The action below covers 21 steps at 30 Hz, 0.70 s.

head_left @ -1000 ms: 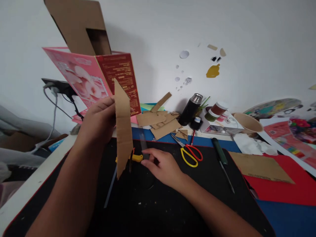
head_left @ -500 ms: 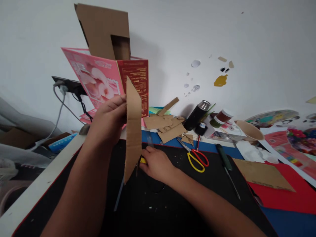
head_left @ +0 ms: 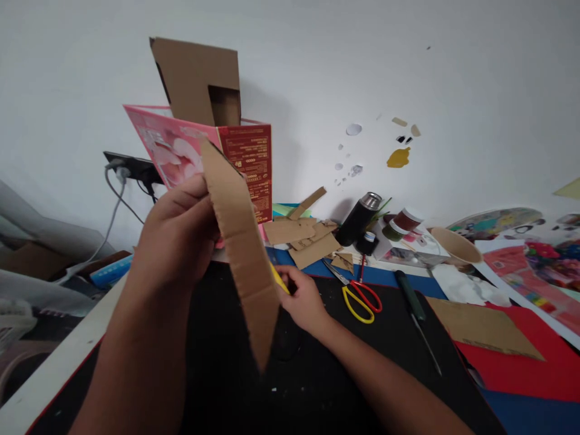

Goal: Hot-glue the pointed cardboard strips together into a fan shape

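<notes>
Pinched in my left hand (head_left: 181,223) is a long, folded cardboard piece (head_left: 242,241) with slanted ends, held up over the black mat (head_left: 217,326). Its lower tip points down at the mat. My right hand (head_left: 304,299) is closed round a yellow-handled tool (head_left: 278,280) just right of the cardboard; the cardboard hides part of the tool. Behind my left hand stands a pink and red box (head_left: 249,157), with a brown cardboard box (head_left: 190,78) sticking up out of it.
Scissors (head_left: 360,299) and a green-handled screwdriver-like tool (head_left: 413,302) lie right on the mat. Behind are cardboard scraps (head_left: 317,251), a black flask (head_left: 357,220), paint jars (head_left: 403,223) and a beige bowl (head_left: 455,244). Red sheet (head_left: 534,356) with cardboard (head_left: 484,326) lies far right.
The cardboard has tilted, its top going left and its lower tip right. My left hand has shifted left; my right hand has moved slightly right with the yellow-handled tool. The view has shifted slightly.
</notes>
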Each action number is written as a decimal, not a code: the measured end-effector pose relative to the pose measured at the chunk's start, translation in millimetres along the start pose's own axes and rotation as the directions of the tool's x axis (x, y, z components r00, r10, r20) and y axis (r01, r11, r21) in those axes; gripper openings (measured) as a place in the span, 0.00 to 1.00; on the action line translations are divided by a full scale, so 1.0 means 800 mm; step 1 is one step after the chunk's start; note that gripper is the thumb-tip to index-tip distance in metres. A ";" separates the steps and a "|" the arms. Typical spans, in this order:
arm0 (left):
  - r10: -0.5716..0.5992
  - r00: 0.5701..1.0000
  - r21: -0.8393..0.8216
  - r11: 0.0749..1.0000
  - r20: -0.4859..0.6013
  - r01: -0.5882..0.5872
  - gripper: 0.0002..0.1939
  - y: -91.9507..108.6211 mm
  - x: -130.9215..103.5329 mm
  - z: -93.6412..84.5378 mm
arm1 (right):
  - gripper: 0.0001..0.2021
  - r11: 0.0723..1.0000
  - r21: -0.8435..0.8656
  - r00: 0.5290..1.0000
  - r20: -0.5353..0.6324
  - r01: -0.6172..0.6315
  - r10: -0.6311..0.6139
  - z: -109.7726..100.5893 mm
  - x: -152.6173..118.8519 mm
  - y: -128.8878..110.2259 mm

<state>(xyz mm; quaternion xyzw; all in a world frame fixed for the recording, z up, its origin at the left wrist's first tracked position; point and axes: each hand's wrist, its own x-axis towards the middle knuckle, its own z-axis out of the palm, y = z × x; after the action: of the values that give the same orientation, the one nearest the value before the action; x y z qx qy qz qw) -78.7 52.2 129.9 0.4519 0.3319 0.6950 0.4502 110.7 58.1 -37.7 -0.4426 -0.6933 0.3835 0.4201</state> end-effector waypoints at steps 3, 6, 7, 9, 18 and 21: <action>0.011 0.997 -0.072 0.997 -0.082 -0.017 0.06 0.000 0.004 -0.003 | 0.14 0.986 0.155 0.991 -0.107 -0.059 0.077 -0.017 -0.004 0.013; -0.031 0.985 -0.164 0.986 -0.171 0.002 0.10 0.001 0.011 -0.013 | 0.15 0.933 0.325 0.961 -0.166 -0.158 0.220 -0.034 -0.008 0.022; -0.063 0.988 -0.195 0.980 -0.140 0.035 0.11 0.001 0.014 -0.017 | 0.16 0.900 0.393 0.948 -0.168 -0.187 0.271 -0.039 -0.010 0.022; -0.085 0.993 -0.190 0.979 -0.080 0.068 0.14 0.000 0.017 -0.020 | 0.16 0.815 0.535 0.921 -0.159 -0.221 0.355 -0.049 -0.011 0.019; -0.313 0.918 0.331 0.916 0.242 0.226 0.13 -0.074 0.004 0.028 | 0.20 0.433 0.872 0.917 0.041 -0.226 0.397 -0.086 -0.012 0.008; -0.347 0.853 0.479 0.867 0.389 0.134 0.15 -0.102 0.000 0.041 | 0.20 0.490 0.842 0.915 0.009 -0.225 0.404 -0.093 -0.015 0.018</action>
<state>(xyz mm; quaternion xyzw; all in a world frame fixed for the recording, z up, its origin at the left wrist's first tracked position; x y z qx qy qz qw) -21.8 84.7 71.2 0.6467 0.4165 0.4111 0.4892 186.6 63.0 -27.3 -0.3457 -0.2931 0.6902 0.5642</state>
